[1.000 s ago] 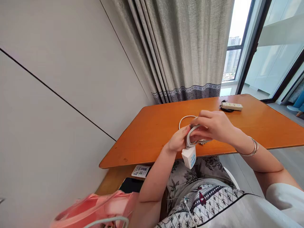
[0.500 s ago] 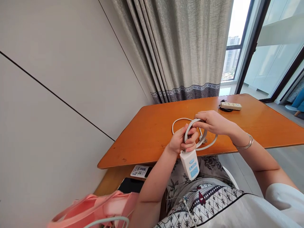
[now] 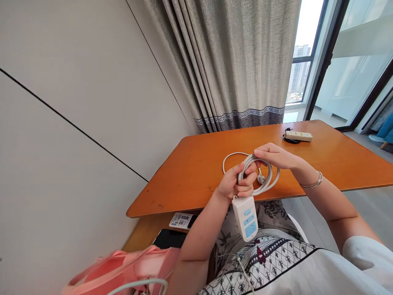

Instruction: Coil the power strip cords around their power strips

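Note:
My left hand [image 3: 235, 185] is closed around coiled loops of a white cable [image 3: 266, 180] above the near edge of the orange table [image 3: 196, 172]. A white power strip with blue sockets [image 3: 245, 217] hangs down from that hand over my lap. My right hand [image 3: 274, 155] pinches the top of the coil, laying a loop against the left hand. One loose loop of the cable [image 3: 229, 157] trails on the table behind the hands, and the plug end shows inside the coil.
A second white power strip [image 3: 299, 136] lies on a dark cable at the table's far side. A lower shelf to the left holds a dark phone [image 3: 168, 239] and a labelled card [image 3: 180, 221]. A pink bag [image 3: 123, 270] sits at bottom left. Curtain and window stand behind.
The right hand has wound another loop onto the coil in the left hand. The hanging power strip has turned so its blue sockets face me, and the loose loop on the table has shrunk.

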The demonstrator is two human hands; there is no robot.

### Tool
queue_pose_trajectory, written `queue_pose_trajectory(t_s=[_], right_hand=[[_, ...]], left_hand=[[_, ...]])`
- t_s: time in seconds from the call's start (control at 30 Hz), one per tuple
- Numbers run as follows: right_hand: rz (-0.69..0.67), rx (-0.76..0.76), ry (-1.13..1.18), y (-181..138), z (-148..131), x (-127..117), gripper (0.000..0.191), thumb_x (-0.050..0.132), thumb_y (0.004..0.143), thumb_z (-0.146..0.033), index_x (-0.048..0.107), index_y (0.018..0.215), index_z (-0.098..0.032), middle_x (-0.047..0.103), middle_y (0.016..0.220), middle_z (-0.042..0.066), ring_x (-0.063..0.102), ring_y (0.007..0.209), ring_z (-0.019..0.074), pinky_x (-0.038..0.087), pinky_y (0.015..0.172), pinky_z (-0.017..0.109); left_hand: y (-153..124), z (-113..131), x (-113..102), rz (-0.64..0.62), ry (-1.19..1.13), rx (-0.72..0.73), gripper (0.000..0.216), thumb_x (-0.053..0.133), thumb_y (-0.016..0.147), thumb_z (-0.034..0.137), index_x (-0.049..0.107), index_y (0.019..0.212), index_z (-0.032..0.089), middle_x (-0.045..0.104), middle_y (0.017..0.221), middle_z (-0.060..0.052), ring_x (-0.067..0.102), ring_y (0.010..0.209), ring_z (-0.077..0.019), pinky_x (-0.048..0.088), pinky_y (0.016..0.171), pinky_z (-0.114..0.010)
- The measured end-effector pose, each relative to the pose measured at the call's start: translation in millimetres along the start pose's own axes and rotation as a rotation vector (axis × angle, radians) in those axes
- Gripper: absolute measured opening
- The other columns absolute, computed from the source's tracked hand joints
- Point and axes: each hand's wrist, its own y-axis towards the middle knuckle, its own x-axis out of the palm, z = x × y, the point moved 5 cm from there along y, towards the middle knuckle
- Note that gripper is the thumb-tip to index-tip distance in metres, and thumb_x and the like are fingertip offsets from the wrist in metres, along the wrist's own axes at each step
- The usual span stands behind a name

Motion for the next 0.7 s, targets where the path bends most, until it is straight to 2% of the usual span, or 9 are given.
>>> queue_pose_trajectory(t_s=[0.17, 0.27, 0.4, 0.53, 0.6, 0.7], right_hand=[[0.137, -0.016, 0.29, 0.3, 18.2, 7.0, 0.06, 0.052, 0.086, -0.075, 0.06, 0.079, -0.016, 0.047, 0.06, -0.004, 0.039, 0.052, 0.0095, 0.032, 0.05, 0.025], [0.178, -0.017, 0.36, -5.5, 28.2, 18.9, 0.055, 0.057, 0.085, -0.072, 0.06, 0.087, -0.017, 0.053, 0.069, -0.002, 0.046, 0.057, 0.0099, 0.039, 0.054, 0.024], [0.139, -0.005, 0.341, -15.6, 40.1, 36.1, 0.032, 0.065, 0.087, -0.05, 0.061, 0.089, -0.018, 0.063, 0.085, 0.002, 0.058, 0.076, 0.0133, 0.05, 0.074, 0.029], [0.193, 0.082, 0.345, -24.0, 55.8, 42.6, 0.021, 0.063, 0.085, -0.038, 0.057, 0.076, -0.02, 0.071, 0.097, 0.006, 0.064, 0.095, 0.0201, 0.047, 0.097, 0.041], [0.2, 0.064, 0.445, -25.5, 55.7, 45.5, 0.02, 0.064, 0.084, -0.04, 0.059, 0.087, -0.021, 0.07, 0.116, 0.008, 0.062, 0.111, 0.0235, 0.041, 0.106, 0.045], [0.144, -0.039, 0.531, -25.9, 42.0, 53.0, 0.048, 0.064, 0.085, -0.052, 0.053, 0.124, -0.025, 0.06, 0.136, 0.01, 0.053, 0.129, 0.024, 0.033, 0.115, 0.045]], left_hand=[[-3.7, 12.1, 3.7, 0.06, -0.045, 0.135, 0.04, 0.052, 0.096, 0.045, 0.031, 0.071, 0.022, 0.022, 0.047, 0.014, -0.006, 0.032, -0.0001, 0.02, 0.025, -0.011], [-7.7, 27.8, 4.6, 0.079, -0.053, 0.307, 0.039, 0.05, 0.097, 0.045, 0.03, 0.071, 0.022, 0.021, 0.047, 0.014, -0.01, 0.033, 0.0003, 0.014, 0.024, -0.009], [-17.6, 53.0, -0.3, 0.187, -0.073, 0.54, 0.039, 0.042, 0.1, 0.047, 0.029, 0.073, 0.023, 0.019, 0.047, 0.015, -0.013, 0.034, 0.0001, 0.006, 0.024, -0.008], [-33.1, 70.6, -5.4, 0.311, -0.057, 0.714, 0.042, 0.039, 0.1, 0.055, 0.029, 0.074, 0.024, 0.013, 0.047, 0.015, -0.012, 0.032, -0.0012, 0.004, 0.023, -0.011], [-36.5, 71.4, -5.5, 0.35, -0.037, 0.723, 0.043, 0.039, 0.099, 0.058, 0.03, 0.074, 0.024, 0.012, 0.047, 0.015, -0.011, 0.031, -0.0018, 0.005, 0.023, -0.013], [-32.0, 63.6, -1.6, 0.341, -0.025, 0.64, 0.043, 0.038, 0.099, 0.059, 0.03, 0.074, 0.024, 0.017, 0.046, 0.014, -0.006, 0.029, -0.0027, 0.011, 0.024, -0.014]])
